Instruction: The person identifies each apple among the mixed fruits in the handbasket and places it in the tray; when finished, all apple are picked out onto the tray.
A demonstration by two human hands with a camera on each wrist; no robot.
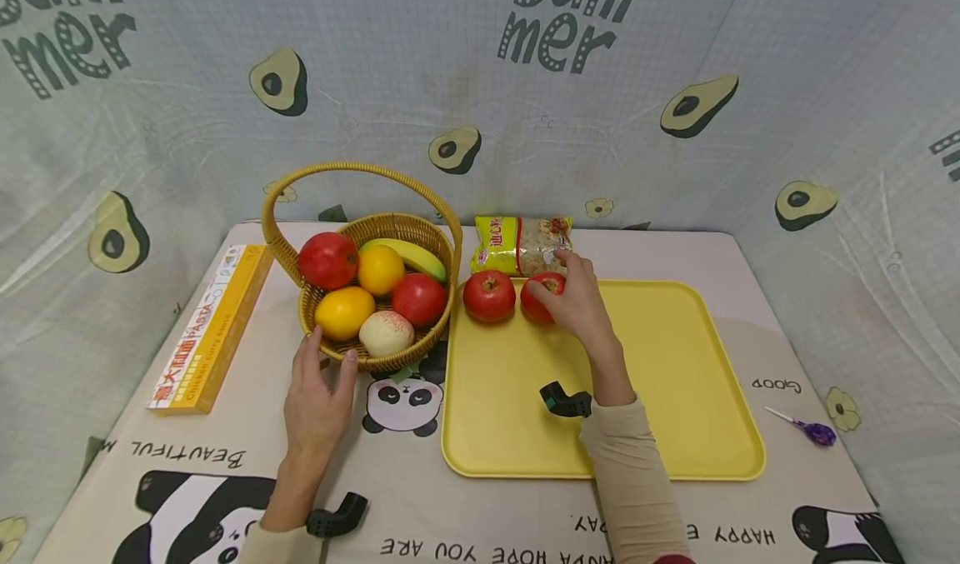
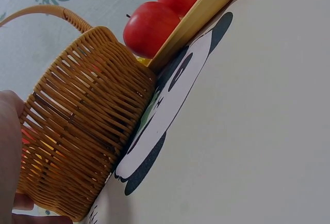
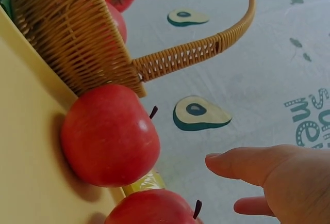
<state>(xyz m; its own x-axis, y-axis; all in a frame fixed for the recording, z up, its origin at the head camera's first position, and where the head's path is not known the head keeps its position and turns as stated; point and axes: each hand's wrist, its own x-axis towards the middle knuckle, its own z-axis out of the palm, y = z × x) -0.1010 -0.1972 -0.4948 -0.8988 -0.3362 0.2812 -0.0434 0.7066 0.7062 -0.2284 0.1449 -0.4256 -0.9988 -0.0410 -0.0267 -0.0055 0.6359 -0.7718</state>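
1. Box [image 1: 213, 331], long and straight-edged, yellow and white, lies flat at far left.
2. Left hand [image 1: 318, 399]: thumb and fingers wide apart, touching the near rim of the woven basket [image 2: 87, 121]. Light, steady pressure should suit, as wicker could slide.
3. Smooth, rounded fruit [image 1: 381, 270] and a curved banana [image 1: 416, 256] fill the basket.
4. Left apple [image 1: 489, 296], glossy and red, sits on the flat yellow tray [image 1: 517, 406], just beside the basket.
5. Right apple [image 3: 149, 209] is near it, before a shiny bag [image 1: 525, 246].
6. Right hand [image 1: 582, 304]: fingers spread over the right apple; contact cannot be told. Slick skin probably wants a grip round its widest part.
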